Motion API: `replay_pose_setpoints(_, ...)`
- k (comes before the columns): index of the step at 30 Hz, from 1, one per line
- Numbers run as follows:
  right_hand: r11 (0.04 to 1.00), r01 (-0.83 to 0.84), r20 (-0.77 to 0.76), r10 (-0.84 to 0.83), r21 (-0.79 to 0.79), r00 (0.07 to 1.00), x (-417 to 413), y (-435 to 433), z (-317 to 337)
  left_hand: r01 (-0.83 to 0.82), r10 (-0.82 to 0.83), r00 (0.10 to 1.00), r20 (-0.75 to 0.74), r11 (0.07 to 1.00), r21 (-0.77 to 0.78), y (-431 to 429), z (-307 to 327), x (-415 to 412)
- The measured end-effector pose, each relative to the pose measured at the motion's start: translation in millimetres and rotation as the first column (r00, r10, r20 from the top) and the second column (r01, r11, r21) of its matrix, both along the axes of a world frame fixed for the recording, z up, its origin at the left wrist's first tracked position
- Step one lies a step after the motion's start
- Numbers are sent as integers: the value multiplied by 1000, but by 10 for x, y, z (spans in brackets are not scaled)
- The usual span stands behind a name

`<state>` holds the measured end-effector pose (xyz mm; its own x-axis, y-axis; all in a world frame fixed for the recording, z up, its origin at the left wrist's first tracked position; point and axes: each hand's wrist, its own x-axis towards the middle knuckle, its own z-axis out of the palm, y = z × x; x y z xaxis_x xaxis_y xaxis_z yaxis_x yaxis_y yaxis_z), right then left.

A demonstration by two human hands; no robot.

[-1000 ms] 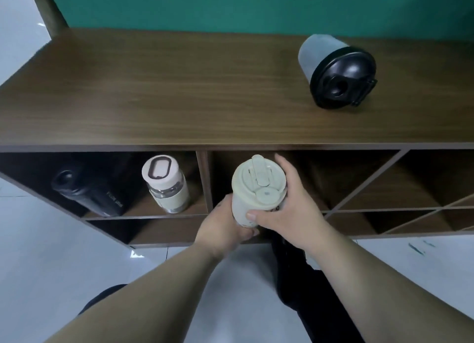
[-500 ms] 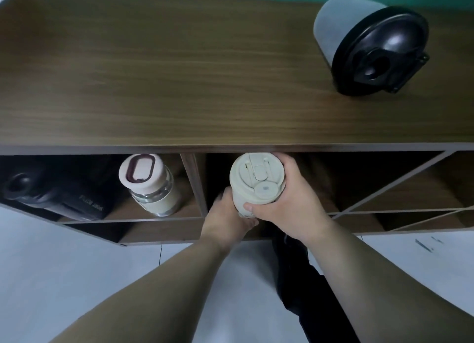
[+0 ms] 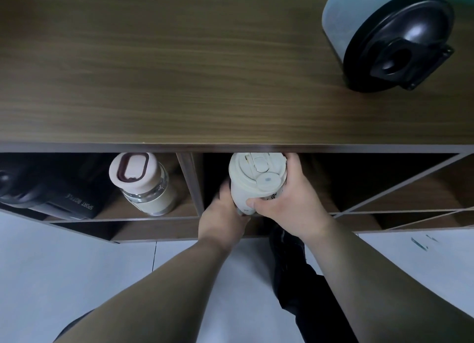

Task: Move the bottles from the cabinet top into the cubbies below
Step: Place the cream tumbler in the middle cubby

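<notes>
Both hands hold a cream tumbler [image 3: 255, 181] upright at the mouth of the middle cubby, its lid just under the front edge of the cabinet top [image 3: 179, 73]. My left hand [image 3: 223, 214] grips its lower body from the left, and my right hand [image 3: 289, 199] wraps its right side. On the cabinet top at the far right stands a grey bottle with a black lid [image 3: 389, 37]. In the left cubby stand a cream-and-glass bottle [image 3: 143, 183] and a black sport bottle [image 3: 51, 191].
A vertical divider [image 3: 191, 183] separates the left cubby from the middle one. Diagonal slats [image 3: 400, 186] cross the cubbies to the right. White floor tiles [image 3: 77, 278] lie below, with my dark trouser leg [image 3: 297, 278] in front of the cabinet.
The tumbler has moved up and inward, from in front of the shelf edge to under the cabinet top's lip. The camera has come closer to the cabinet.
</notes>
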<state>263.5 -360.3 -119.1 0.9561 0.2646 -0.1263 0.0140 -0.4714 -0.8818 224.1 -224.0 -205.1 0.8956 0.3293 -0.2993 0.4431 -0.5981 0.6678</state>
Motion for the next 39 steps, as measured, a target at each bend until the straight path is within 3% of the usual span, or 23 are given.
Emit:
replay_pose_setpoints(20, 991, 107, -58, -112, -85, 992, -43, 66, -113, 5, -5, 1000, 9, 1000, 8, 8, 49, -25)
replay_pose_setpoints(30, 994, 72, -91, -79, -78, 993, -67, 20, -48, 41, -40, 999, 10, 998, -49, 35, 91, -48)
replay_pose_setpoints(34, 984, -11, -145, -15, -180, 989, -75, -184, 11, 88, -88, 996, -6, 993, -75, 114, 112, -137)
replay_pose_setpoints(39, 976, 138, -157, -165, -167, 974, -208, -432, 322, 175, -192, 975, -116, 975, -138, 281, 373, -337)
